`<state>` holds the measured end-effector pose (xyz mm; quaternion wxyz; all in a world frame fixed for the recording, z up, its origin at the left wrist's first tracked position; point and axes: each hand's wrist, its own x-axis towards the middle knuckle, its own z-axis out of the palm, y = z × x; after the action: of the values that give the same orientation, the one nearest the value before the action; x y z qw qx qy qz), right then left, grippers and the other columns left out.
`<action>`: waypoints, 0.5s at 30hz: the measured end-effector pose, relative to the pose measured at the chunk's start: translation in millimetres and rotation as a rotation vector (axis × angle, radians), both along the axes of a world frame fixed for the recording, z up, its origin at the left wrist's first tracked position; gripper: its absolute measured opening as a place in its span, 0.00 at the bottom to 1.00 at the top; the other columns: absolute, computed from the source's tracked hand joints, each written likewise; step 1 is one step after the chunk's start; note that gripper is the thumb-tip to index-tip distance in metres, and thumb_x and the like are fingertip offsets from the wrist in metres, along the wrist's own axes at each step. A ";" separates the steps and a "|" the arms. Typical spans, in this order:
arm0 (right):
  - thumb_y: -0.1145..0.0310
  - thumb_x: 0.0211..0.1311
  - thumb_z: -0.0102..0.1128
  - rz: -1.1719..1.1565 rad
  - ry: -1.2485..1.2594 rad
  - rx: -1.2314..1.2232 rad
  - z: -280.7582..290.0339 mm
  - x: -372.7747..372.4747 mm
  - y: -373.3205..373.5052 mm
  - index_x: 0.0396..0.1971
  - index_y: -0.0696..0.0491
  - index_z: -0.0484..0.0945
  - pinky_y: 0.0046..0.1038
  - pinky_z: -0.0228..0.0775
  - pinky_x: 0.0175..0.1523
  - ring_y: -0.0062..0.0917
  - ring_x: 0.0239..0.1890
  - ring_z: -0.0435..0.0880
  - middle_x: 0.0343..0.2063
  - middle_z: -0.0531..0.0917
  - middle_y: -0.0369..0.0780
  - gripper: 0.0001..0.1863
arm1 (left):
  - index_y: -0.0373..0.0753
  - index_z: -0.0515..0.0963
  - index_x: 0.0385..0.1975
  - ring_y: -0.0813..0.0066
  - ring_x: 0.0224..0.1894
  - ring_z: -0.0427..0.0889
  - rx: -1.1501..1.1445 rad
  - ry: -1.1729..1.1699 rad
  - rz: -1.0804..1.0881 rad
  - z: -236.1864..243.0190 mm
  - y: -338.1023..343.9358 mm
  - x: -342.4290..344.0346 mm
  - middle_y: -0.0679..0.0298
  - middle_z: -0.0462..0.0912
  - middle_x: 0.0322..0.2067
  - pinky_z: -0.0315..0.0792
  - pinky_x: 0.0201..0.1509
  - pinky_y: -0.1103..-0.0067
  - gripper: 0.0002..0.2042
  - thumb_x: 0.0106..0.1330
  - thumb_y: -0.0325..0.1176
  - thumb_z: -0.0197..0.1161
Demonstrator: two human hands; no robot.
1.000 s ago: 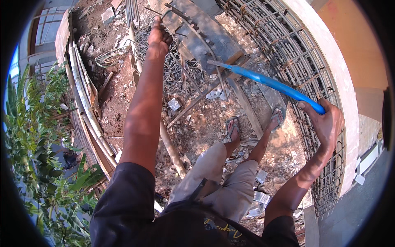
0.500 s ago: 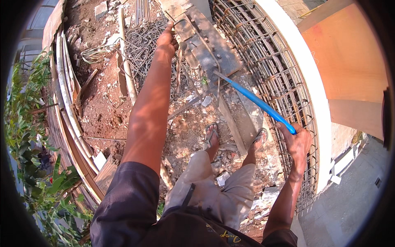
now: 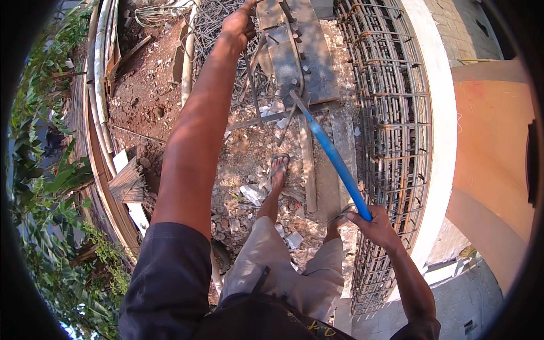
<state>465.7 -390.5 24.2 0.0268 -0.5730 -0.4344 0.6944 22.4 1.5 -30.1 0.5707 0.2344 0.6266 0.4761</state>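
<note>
Over the rubble, right hand (image 3: 375, 228) around blue pipe handle (image 3: 335, 161), left hand (image 3: 238, 24) on rebar (image 3: 251, 93).

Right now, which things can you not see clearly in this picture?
Head view only:
- Left hand: its fingertips are cut off by the top edge, so what they grip is unclear.
- Blue pipe handle: its far end disappears among pins on the metal bending plate.
- Right hand: it closes over the handle's near end, hiding it.
- Right foot: partly hidden behind the right hand.
</note>
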 end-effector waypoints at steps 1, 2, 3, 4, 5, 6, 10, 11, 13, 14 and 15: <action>0.58 0.73 0.74 -0.002 0.033 -0.067 -3.5 -0.6 3.7 0.32 0.58 0.90 0.27 0.67 0.29 0.14 0.22 0.73 0.19 0.80 0.31 0.16 | 0.52 0.74 0.28 0.86 0.11 0.50 0.017 0.027 0.013 -1.7 -1.9 -1.3 0.81 0.59 0.13 0.42 0.15 0.80 0.19 0.75 0.54 0.73; 0.59 0.74 0.74 -0.005 0.063 -0.132 -1.1 -2.8 9.1 0.32 0.57 0.89 0.26 0.67 0.29 0.13 0.23 0.73 0.18 0.79 0.30 0.16 | 0.52 0.75 0.28 0.86 0.12 0.53 0.004 0.022 -0.052 -1.6 -4.8 -7.6 0.80 0.62 0.14 0.46 0.16 0.81 0.18 0.76 0.53 0.71; 0.59 0.74 0.74 -0.008 0.091 -0.198 -4.8 -5.3 10.0 0.32 0.57 0.89 0.26 0.66 0.29 0.12 0.23 0.72 0.18 0.78 0.30 0.16 | 0.53 0.73 0.28 0.86 0.12 0.53 0.021 0.057 -0.049 -5.2 -5.7 -7.8 0.80 0.60 0.14 0.46 0.16 0.80 0.19 0.78 0.54 0.68; 0.59 0.73 0.75 -0.029 0.078 -0.180 -15.9 -5.5 1.5 0.27 0.57 0.85 0.25 0.64 0.28 0.11 0.22 0.70 0.16 0.74 0.29 0.18 | 0.55 0.71 0.27 0.85 0.12 0.52 0.036 0.094 -0.045 -10.0 -5.5 -4.0 0.80 0.59 0.15 0.47 0.16 0.79 0.19 0.79 0.55 0.65; 0.59 0.73 0.75 -0.026 0.096 -0.176 -23.9 -6.9 -5.8 0.26 0.57 0.84 0.25 0.64 0.28 0.11 0.22 0.70 0.16 0.73 0.28 0.19 | 0.56 0.68 0.26 0.84 0.13 0.52 0.052 0.132 -0.046 -13.4 -5.9 -3.7 0.80 0.57 0.15 0.47 0.16 0.78 0.20 0.80 0.56 0.63; 0.60 0.73 0.75 -0.023 0.115 -0.174 -28.7 -8.8 -11.1 0.25 0.56 0.83 0.26 0.63 0.28 0.11 0.22 0.69 0.15 0.72 0.28 0.19 | 0.57 0.70 0.28 0.84 0.13 0.53 0.089 0.096 -0.074 -14.7 -10.1 -8.8 0.81 0.59 0.16 0.47 0.17 0.79 0.18 0.82 0.55 0.61; 0.61 0.72 0.76 -0.043 0.247 -0.193 -55.2 -16.3 -25.3 0.23 0.56 0.79 0.27 0.60 0.27 0.11 0.22 0.68 0.15 0.71 0.28 0.21 | 0.58 0.72 0.29 0.84 0.14 0.55 0.102 0.157 0.154 -23.0 -7.5 15.9 0.82 0.62 0.18 0.49 0.17 0.79 0.16 0.85 0.49 0.56; 0.61 0.72 0.76 -0.025 0.279 -0.181 -59.3 -17.3 -25.1 0.24 0.56 0.80 0.27 0.60 0.26 0.11 0.21 0.67 0.16 0.71 0.28 0.20 | 0.58 0.73 0.30 0.85 0.14 0.55 0.111 0.123 0.113 -23.9 -8.0 9.3 0.82 0.62 0.18 0.50 0.17 0.79 0.15 0.85 0.49 0.57; 0.60 0.72 0.76 0.000 0.342 -0.160 -64.8 -22.2 -25.5 0.25 0.57 0.81 0.27 0.59 0.26 0.11 0.21 0.66 0.16 0.72 0.28 0.19 | 0.57 0.73 0.31 0.85 0.14 0.56 0.122 0.051 0.022 -21.7 -10.1 -8.5 0.81 0.63 0.19 0.51 0.16 0.80 0.15 0.85 0.48 0.58; 0.61 0.72 0.76 -0.014 0.355 -0.152 -65.7 -30.1 -27.1 0.27 0.58 0.83 0.28 0.59 0.25 0.12 0.21 0.65 0.15 0.72 0.29 0.18 | 0.55 0.74 0.31 0.87 0.13 0.56 0.193 0.024 -0.017 -23.5 -11.6 -14.5 0.81 0.64 0.19 0.52 0.14 0.81 0.15 0.84 0.48 0.60; 0.61 0.72 0.76 -0.039 0.379 -0.163 -69.0 -40.4 -31.0 0.28 0.58 0.84 0.28 0.60 0.25 0.12 0.21 0.65 0.15 0.72 0.30 0.17 | 0.55 0.74 0.31 0.87 0.13 0.56 0.169 0.039 -0.019 -28.8 -10.5 -16.7 0.81 0.65 0.19 0.51 0.14 0.82 0.15 0.84 0.48 0.61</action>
<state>425.3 -421.5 -44.8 0.0753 -0.4407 -0.3528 0.8220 5.7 -9.0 -58.9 0.5410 0.2971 0.5929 0.5172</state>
